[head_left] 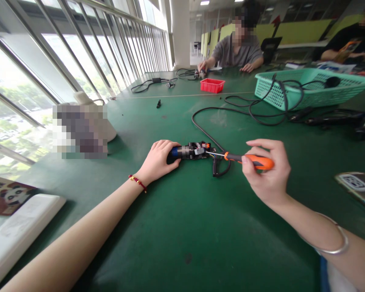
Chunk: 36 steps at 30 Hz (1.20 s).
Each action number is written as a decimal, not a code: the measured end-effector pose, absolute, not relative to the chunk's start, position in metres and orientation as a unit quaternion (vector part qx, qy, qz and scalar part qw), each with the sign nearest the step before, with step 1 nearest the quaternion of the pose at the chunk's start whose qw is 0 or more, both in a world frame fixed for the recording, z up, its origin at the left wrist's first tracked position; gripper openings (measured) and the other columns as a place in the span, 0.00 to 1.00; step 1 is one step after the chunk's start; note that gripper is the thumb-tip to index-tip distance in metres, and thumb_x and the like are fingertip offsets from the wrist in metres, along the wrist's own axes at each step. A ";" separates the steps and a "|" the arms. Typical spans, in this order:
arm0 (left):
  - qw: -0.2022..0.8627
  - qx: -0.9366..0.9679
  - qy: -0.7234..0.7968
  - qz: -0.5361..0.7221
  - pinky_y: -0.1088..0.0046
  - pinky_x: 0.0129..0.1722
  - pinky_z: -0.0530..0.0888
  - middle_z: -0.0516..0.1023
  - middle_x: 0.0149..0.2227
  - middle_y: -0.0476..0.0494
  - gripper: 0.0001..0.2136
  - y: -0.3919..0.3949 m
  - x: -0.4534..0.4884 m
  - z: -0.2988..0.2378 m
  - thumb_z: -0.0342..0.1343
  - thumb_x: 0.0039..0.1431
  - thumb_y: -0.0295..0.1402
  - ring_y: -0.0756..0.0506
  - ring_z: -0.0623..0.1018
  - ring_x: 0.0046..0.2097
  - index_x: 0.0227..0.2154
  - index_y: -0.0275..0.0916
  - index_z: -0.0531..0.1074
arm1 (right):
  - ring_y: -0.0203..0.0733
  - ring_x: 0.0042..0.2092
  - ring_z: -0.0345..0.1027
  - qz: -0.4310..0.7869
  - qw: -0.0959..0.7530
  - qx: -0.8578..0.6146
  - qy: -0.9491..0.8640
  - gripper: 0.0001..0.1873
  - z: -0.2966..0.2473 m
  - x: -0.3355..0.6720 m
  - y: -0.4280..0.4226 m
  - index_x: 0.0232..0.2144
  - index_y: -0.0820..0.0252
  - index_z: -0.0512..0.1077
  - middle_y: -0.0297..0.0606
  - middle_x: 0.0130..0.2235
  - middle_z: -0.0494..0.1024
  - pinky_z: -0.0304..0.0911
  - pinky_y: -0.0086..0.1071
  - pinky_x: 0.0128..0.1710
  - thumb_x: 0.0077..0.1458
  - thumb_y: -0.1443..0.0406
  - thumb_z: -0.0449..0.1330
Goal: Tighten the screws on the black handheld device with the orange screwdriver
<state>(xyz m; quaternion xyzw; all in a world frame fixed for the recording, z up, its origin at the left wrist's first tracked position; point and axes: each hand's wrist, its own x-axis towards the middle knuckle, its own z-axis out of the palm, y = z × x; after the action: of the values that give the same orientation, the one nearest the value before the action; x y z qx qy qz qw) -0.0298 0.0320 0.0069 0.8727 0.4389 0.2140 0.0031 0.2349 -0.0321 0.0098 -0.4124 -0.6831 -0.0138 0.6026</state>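
Observation:
My left hand (161, 160) is closed around the dark blue end of an opened corded power tool (186, 151), which lies on its side on the green table. Wires and a switch-like part show at the tool's right end. My right hand (269, 170) grips a screwdriver (251, 160) by its orange and black handle. The screwdriver's thin shaft points left, its tip at the exposed wiring; whether it sits in a screw is too small to tell. A black power cord (203, 129) runs from the tool toward the back right, and a ribbed cord sleeve (214, 167) lies just below.
A green basket (316, 91) with a cord over its rim stands back right, near dark tools (340, 119). A red tray (212, 85) and small black part (158, 104) lie farther back. A phone (359, 186) is at right. Across the table, a person (237, 50) handles corded parts.

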 end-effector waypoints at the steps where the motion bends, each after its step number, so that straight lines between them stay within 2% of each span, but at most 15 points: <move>1: 0.004 0.872 0.440 0.212 0.62 0.54 0.62 0.72 0.45 0.44 0.16 0.032 -0.030 0.007 0.50 0.54 0.36 0.42 0.69 0.49 0.46 0.41 0.65 | 0.37 0.27 0.66 -0.010 0.610 -0.408 -0.679 0.16 0.009 0.235 -0.031 0.40 0.53 0.65 0.32 0.28 0.69 0.64 0.33 0.27 0.47 0.69 0.60; 5: 0.002 0.872 0.445 0.206 0.62 0.54 0.61 0.72 0.45 0.44 0.16 0.032 -0.030 0.008 0.50 0.54 0.36 0.42 0.69 0.49 0.46 0.41 0.64 | 0.39 0.32 0.68 0.005 0.647 -0.384 -0.659 0.21 0.007 0.236 -0.028 0.44 0.53 0.64 0.37 0.36 0.69 0.66 0.35 0.30 0.46 0.69 0.61; 11: -0.003 0.874 0.439 0.209 0.64 0.53 0.62 0.72 0.44 0.44 0.16 0.032 -0.030 0.007 0.51 0.54 0.36 0.43 0.69 0.49 0.46 0.40 0.64 | 0.38 0.29 0.68 -0.001 0.621 -0.429 -0.656 0.12 0.008 0.235 -0.030 0.36 0.54 0.67 0.34 0.31 0.70 0.66 0.35 0.30 0.47 0.69 0.61; 18: -0.006 0.875 0.436 0.210 0.63 0.54 0.61 0.72 0.45 0.44 0.16 0.032 -0.030 0.007 0.50 0.54 0.36 0.43 0.69 0.49 0.46 0.40 0.64 | 0.38 0.35 0.67 0.024 0.667 -0.381 -0.640 0.21 0.007 0.234 -0.027 0.42 0.55 0.65 0.38 0.39 0.66 0.67 0.35 0.34 0.44 0.71 0.61; 20: -0.008 0.875 0.437 0.210 0.63 0.54 0.61 0.72 0.45 0.44 0.16 0.032 -0.030 0.007 0.50 0.54 0.36 0.43 0.69 0.49 0.46 0.40 0.64 | 0.37 0.33 0.67 0.015 0.661 -0.391 -0.640 0.19 0.009 0.233 -0.028 0.40 0.54 0.65 0.37 0.37 0.67 0.66 0.34 0.33 0.44 0.70 0.62; 24: -0.007 0.874 0.440 0.207 0.63 0.54 0.61 0.72 0.45 0.44 0.16 0.032 -0.030 0.008 0.50 0.54 0.36 0.43 0.69 0.49 0.46 0.40 0.64 | 0.36 0.28 0.67 -0.003 0.624 -0.430 -0.652 0.08 0.012 0.232 -0.032 0.31 0.54 0.68 0.33 0.28 0.70 0.64 0.31 0.26 0.46 0.68 0.62; 26: -0.004 0.874 0.441 0.206 0.63 0.54 0.61 0.72 0.45 0.44 0.16 0.031 -0.029 0.008 0.50 0.54 0.36 0.43 0.69 0.49 0.46 0.40 0.64 | 0.37 0.29 0.67 -0.006 0.619 -0.436 -0.653 0.09 0.011 0.234 -0.032 0.32 0.53 0.68 0.33 0.29 0.70 0.64 0.31 0.26 0.46 0.67 0.62; 31: 0.002 0.873 0.443 0.205 0.61 0.54 0.61 0.72 0.45 0.44 0.16 0.032 -0.029 0.007 0.49 0.54 0.37 0.42 0.69 0.50 0.46 0.41 0.64 | 0.39 0.32 0.68 -0.002 0.638 -0.390 -0.664 0.17 0.004 0.238 -0.027 0.40 0.54 0.66 0.36 0.36 0.70 0.67 0.34 0.30 0.45 0.69 0.61; 36: 0.001 0.874 0.439 0.208 0.62 0.54 0.61 0.72 0.45 0.44 0.16 0.032 -0.030 0.006 0.50 0.54 0.37 0.42 0.69 0.49 0.47 0.40 0.64 | 0.37 0.29 0.68 -0.008 0.620 -0.423 -0.661 0.09 0.010 0.234 -0.032 0.33 0.54 0.68 0.33 0.29 0.71 0.65 0.31 0.26 0.47 0.68 0.61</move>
<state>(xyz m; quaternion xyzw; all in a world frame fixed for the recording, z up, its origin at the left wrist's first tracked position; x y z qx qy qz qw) -0.0302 0.0319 0.0063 0.8742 0.4389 0.2077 0.0008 0.2338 -0.0317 0.0097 -0.4233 -0.6610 -0.0082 0.6195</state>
